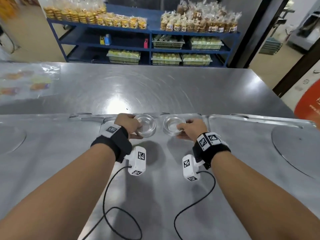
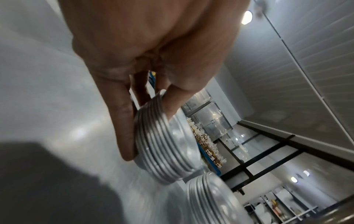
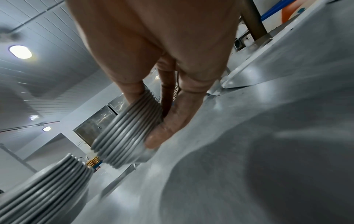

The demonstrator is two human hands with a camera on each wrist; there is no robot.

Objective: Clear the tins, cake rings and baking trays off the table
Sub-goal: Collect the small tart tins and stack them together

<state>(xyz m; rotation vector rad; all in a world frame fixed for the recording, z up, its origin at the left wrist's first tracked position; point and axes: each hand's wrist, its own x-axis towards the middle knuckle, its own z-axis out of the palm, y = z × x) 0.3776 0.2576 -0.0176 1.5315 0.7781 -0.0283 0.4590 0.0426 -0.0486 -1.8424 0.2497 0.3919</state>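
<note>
Mid-frame, my left hand (image 1: 129, 124) pinches one tin stack (image 1: 146, 126). My right hand (image 1: 191, 128) pinches the other stack (image 1: 171, 125), thumbs low, probably to lift both together.

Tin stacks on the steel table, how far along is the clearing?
In hand: the left hand grips the left tin stack, the right hand the right tin stack. Left: baking trays under them. Nothing visibly cleared.

Silver ridged tins (image 1: 147, 125), blue shelving (image 1: 149, 31), black wristbands (image 1: 119, 142)
</note>
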